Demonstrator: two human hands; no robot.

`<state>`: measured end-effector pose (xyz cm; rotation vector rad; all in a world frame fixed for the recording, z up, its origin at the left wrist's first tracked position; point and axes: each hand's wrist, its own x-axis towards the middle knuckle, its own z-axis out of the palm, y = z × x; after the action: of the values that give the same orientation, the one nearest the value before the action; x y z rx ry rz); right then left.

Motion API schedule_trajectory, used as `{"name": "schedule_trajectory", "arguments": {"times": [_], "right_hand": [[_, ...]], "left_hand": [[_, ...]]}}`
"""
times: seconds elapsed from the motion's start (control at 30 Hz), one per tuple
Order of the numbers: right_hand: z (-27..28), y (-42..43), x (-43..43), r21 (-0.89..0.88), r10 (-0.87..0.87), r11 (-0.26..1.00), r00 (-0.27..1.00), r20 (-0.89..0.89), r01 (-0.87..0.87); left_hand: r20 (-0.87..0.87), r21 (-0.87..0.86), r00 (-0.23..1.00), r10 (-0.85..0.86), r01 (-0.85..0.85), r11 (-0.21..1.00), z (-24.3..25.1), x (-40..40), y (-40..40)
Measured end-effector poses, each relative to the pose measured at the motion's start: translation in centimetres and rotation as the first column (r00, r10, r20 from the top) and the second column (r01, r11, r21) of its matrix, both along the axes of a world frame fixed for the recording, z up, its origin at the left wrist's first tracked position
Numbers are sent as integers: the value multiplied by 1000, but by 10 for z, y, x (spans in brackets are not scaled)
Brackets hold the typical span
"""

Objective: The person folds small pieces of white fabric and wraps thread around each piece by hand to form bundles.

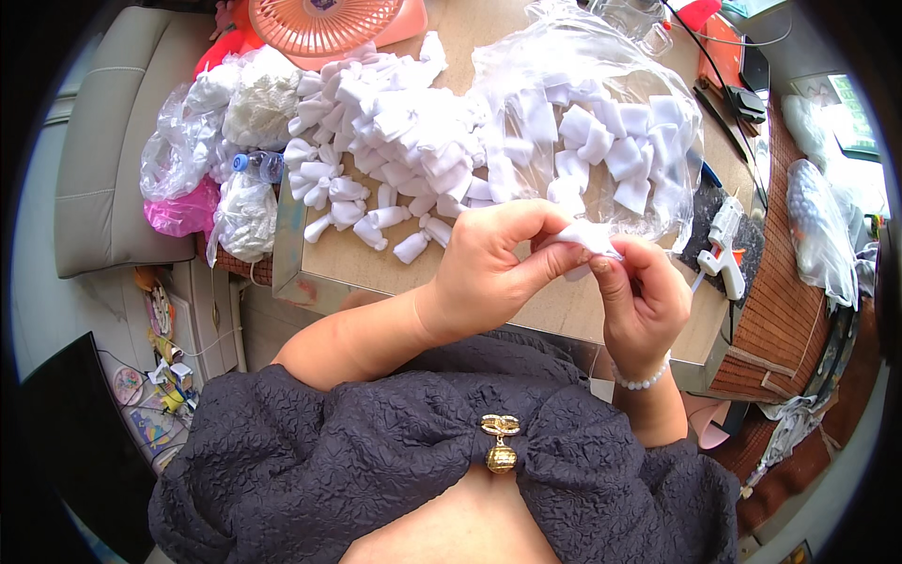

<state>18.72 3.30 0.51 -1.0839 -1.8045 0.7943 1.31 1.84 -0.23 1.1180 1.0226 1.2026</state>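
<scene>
My left hand (493, 264) and my right hand (638, 282) meet above the table's near part, pinching a small piece of white fabric (586, 236) between thumbs and fingers. The fabric is gathered or folded, and my fingers hide part of it. Beyond my left hand lies a large heap of small white fabric pieces (416, 134), many bunched or rolled. Farther right, a clear plastic bag (521, 63) lies open over and around flatter white fabric pieces (624, 155). To the right of my right hand, a white hot glue gun (724, 247) rests on a dark board (750, 233).
A pink fan (328, 21) stands at the table's far left. Plastic bags of white yarn-like material (261, 92) and a clear bottle with a blue cap (261, 166) lie between a grey chair (116, 141) and the table. A black cable (712, 63) crosses the far right.
</scene>
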Motion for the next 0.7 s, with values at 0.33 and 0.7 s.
{"name": "schedule_trajectory", "arguments": {"times": [0.33, 0.7], "right_hand": [[-2, -1, -8, 86, -65, 994, 998, 15, 63], [-1, -21, -8, -239, -71, 969, 997, -15, 65]], "left_hand": [[-398, 720, 799, 451, -33, 694, -2, 0, 7], [-463, 821, 700, 544, 107, 561, -3, 2, 4]]}}
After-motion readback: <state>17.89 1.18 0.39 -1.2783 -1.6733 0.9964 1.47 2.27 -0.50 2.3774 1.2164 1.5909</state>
